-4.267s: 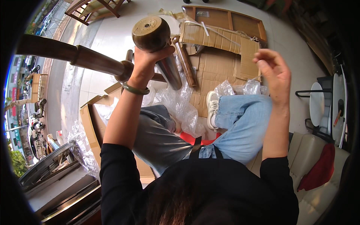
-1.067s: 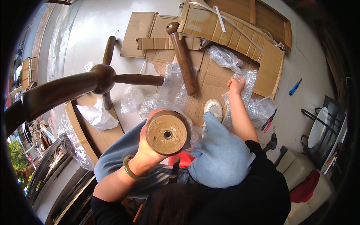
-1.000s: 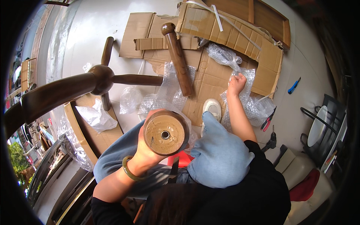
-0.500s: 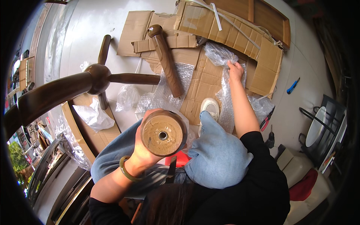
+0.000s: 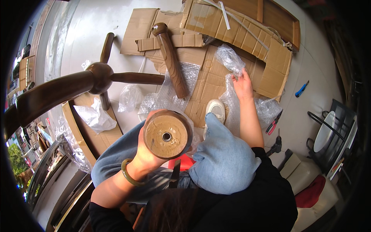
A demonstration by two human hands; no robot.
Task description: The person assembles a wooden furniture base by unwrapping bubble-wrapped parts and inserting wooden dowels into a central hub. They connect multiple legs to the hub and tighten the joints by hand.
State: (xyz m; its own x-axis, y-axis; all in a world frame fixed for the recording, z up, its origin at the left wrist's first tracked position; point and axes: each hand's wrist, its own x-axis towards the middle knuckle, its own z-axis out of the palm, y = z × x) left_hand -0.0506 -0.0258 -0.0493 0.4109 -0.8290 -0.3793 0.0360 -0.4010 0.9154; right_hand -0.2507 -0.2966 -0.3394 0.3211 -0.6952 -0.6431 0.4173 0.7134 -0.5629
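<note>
My left hand (image 5: 148, 149) is wrapped round a thick brown wooden furniture leg, seen end-on. Its round, pale end face (image 5: 168, 145) points up, with a metal-rimmed hole in the middle. My right hand (image 5: 243, 86) reaches out over the cardboard and grips the near end of a crumpled piece of bubble wrap (image 5: 228, 58) between thumb and fingers. Another dark wooden leg (image 5: 172, 63) with a rounded knob lies on bubble wrap and cardboard ahead of me. To the left stands a dark wooden frame (image 5: 101, 78) with several arms meeting at a ball-shaped joint.
Flattened cardboard (image 5: 208, 73) covers the floor ahead, beside a wooden panel (image 5: 276, 17). At right lie a blue cutter (image 5: 302, 89), red-handled pliers (image 5: 273, 123) and a dark drill-like tool (image 5: 275, 146). White wrapping (image 5: 94, 116) rests on cardboard at left.
My right hand has moved slightly nearer to me, and the bubble wrap at its fingers has shifted and lengthened toward it. My left hand keeps its hold on the wooden leg.
</note>
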